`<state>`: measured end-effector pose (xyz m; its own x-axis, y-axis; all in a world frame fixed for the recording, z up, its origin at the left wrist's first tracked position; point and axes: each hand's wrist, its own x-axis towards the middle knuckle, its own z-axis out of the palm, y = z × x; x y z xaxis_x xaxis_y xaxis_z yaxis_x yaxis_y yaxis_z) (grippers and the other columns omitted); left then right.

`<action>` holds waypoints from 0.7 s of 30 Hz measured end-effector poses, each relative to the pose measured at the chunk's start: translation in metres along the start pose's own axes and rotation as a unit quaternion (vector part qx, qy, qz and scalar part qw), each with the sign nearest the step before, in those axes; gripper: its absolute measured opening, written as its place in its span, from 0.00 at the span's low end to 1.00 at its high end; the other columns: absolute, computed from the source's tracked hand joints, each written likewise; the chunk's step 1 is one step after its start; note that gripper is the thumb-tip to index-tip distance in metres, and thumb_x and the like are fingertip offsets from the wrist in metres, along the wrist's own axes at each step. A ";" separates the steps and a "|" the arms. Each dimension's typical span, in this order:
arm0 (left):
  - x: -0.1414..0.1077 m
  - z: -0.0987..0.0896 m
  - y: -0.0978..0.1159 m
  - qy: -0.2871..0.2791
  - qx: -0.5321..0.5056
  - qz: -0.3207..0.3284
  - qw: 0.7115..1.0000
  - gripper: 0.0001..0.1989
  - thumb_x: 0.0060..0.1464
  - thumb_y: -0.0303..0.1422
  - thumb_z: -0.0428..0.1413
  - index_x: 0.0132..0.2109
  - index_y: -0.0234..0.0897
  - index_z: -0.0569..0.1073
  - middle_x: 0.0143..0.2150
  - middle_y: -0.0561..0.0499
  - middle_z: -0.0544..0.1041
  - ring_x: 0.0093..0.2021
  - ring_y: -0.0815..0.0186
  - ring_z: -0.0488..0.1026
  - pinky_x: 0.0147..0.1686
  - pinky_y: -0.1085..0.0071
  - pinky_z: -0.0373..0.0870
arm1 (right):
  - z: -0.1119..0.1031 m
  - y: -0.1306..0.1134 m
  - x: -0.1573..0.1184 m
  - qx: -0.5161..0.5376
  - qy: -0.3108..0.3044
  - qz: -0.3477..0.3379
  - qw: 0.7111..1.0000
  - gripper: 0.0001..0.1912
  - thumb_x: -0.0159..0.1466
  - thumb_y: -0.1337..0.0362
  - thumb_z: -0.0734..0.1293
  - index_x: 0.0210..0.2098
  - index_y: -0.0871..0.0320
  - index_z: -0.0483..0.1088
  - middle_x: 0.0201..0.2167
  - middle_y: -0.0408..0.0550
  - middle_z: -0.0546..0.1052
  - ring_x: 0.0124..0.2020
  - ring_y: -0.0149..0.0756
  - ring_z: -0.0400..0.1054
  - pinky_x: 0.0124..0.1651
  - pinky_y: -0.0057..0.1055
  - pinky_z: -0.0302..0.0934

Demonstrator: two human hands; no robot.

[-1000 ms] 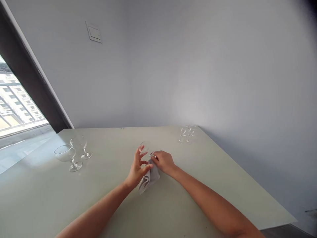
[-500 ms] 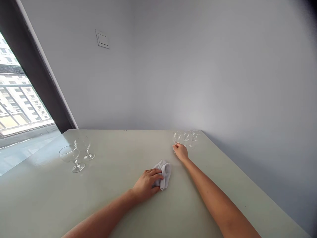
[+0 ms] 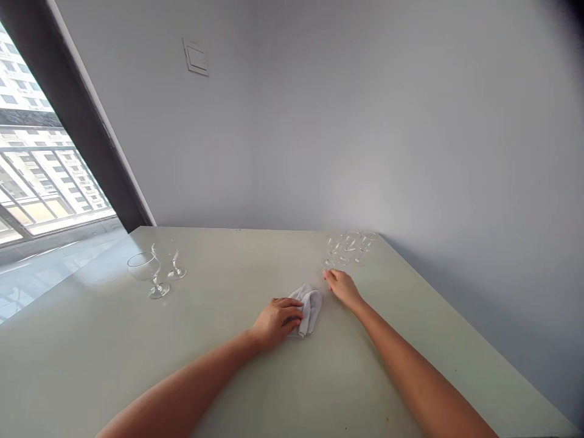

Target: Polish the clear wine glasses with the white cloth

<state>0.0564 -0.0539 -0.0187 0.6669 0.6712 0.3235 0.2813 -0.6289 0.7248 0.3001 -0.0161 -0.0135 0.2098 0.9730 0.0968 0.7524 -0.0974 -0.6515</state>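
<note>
With left hand (image 3: 276,319) holding the white cloth (image 3: 312,310) central on the counter (image 3: 228,267) and right hand (image 3: 343,287) curled narrow, grip unclear, near three far-right glasses (image 3: 351,241), apparently had those placed and two left-side glasses (image 3: 145,269) remaining.

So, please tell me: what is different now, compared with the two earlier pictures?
One stemmed glass, between both hands a second ago, was carried farther away and to the right, beside two others. The right hand let go and drew back a little. The left hand came off it and now rests on the white cloth. Unchanged: the two stemmed glasses at left.
</note>
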 end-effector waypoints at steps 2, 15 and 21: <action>-0.001 -0.001 0.004 0.006 0.007 0.021 1.000 0.09 0.49 0.33 0.53 0.38 0.48 0.75 0.47 0.50 0.73 0.49 0.58 0.66 0.50 0.60 0.55 | 0.004 -0.010 -0.013 0.002 -0.047 -0.017 0.999 0.18 0.56 0.49 0.58 0.20 0.56 0.66 0.14 0.40 0.67 0.18 0.30 0.59 0.24 0.26 0.48; -0.010 -0.021 0.007 0.175 -0.110 -0.058 0.977 0.09 0.46 0.34 0.54 0.37 0.44 0.74 0.40 0.49 0.74 0.41 0.63 0.68 0.45 0.65 0.61 | 0.024 -0.005 -0.027 0.311 -0.032 0.023 0.950 0.08 0.49 0.62 0.63 0.29 0.58 0.66 0.22 0.41 0.70 0.22 0.30 0.63 0.21 0.24 0.58; -0.061 -0.094 -0.039 0.610 -0.117 -0.326 0.713 0.13 0.42 0.32 0.55 0.39 0.41 0.64 0.34 0.54 0.64 0.31 0.70 0.64 0.35 0.72 0.62 | 0.025 0.016 -0.009 0.559 0.015 0.140 0.817 0.13 0.38 0.67 0.71 0.24 0.57 0.68 0.21 0.40 0.72 0.23 0.32 0.66 0.26 0.29 0.64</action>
<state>-0.0599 -0.0336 -0.0090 -0.6883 0.7231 0.0572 0.0397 -0.0412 0.9984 0.2947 -0.0213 -0.0441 0.3047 0.9378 -0.1667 -0.3658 -0.0464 -0.9295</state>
